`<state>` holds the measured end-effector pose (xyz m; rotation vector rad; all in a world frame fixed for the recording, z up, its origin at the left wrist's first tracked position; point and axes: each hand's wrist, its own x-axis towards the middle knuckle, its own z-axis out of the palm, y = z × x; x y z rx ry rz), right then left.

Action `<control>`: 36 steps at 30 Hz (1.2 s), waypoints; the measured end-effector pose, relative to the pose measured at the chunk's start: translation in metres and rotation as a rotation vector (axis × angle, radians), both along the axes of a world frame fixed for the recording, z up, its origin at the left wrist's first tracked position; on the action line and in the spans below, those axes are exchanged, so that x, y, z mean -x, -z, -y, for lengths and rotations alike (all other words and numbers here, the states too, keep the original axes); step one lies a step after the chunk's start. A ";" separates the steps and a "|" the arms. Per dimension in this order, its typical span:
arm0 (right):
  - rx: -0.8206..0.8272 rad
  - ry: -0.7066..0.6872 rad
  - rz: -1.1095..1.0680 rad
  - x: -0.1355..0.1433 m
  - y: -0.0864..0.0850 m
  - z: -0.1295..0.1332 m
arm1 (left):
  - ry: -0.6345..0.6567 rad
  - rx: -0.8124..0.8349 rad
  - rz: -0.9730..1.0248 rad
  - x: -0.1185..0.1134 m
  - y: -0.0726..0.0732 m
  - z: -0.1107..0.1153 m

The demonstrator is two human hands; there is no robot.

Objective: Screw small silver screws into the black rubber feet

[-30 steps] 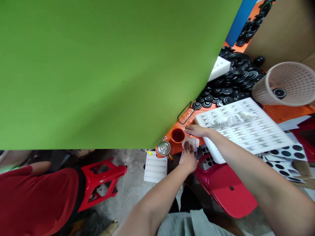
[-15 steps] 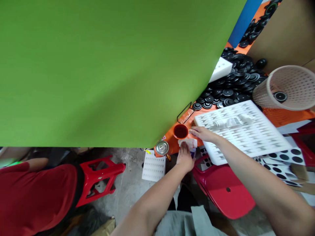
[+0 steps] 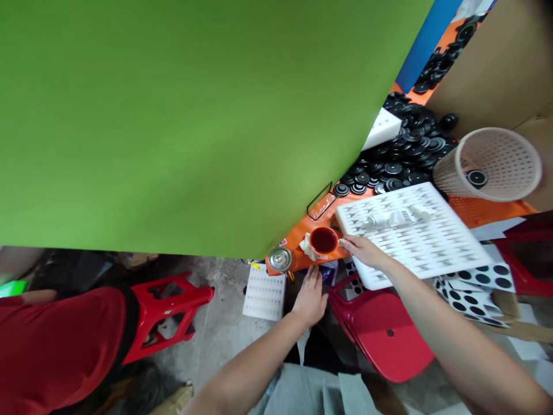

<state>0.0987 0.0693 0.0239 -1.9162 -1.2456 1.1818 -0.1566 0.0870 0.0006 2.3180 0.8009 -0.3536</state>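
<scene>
An orange-red cup (image 3: pixel 324 240) with dark liquid is near the orange table's front edge. My right hand (image 3: pixel 360 249) pinches the cup's right side with its fingertips. My left hand (image 3: pixel 310 297) lies at the table edge below the cup, fingers stretched out, with nothing visible in it. A crumpled white tissue (image 3: pixel 307 246) sits against the cup's left side. Left of that is a round metal tin (image 3: pixel 280 260). Right of the cup lies a white slotted board (image 3: pixel 415 236) with a white tube (image 3: pixel 395 218) on it.
A large green panel (image 3: pixel 185 127) fills the upper left. Black discs (image 3: pixel 393 168) are heaped behind the board, beside a perforated basket (image 3: pixel 501 164). A red chair (image 3: pixel 389 334) stands below the board. At the left are a red stool (image 3: pixel 168 314) and a person in red (image 3: pixel 64 346).
My right hand now grips the cup, which has moved down toward me. My left hand has left the tissue and drawn back to the table edge. The view has shifted slightly.
</scene>
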 end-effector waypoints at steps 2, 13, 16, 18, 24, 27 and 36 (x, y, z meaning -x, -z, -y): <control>0.009 0.019 -0.010 0.009 0.007 0.001 | 0.038 0.054 0.025 0.031 -0.005 0.017; 0.049 0.074 0.026 0.021 0.039 -0.001 | 0.003 0.206 0.031 0.093 -0.007 0.044; 0.052 0.078 0.043 0.022 0.039 -0.002 | -0.044 0.200 0.076 0.079 -0.007 0.036; 0.052 0.078 0.040 0.024 0.037 -0.002 | -0.049 0.181 0.118 0.065 -0.007 0.029; 0.038 0.105 -0.005 0.027 0.025 0.008 | -0.060 0.043 0.127 0.016 -0.008 0.002; 0.038 0.140 -0.023 0.021 0.011 0.018 | -0.072 0.009 0.110 -0.014 -0.003 -0.013; 0.035 0.272 0.015 -0.012 -0.032 0.045 | -0.180 -0.081 0.013 -0.083 0.034 -0.065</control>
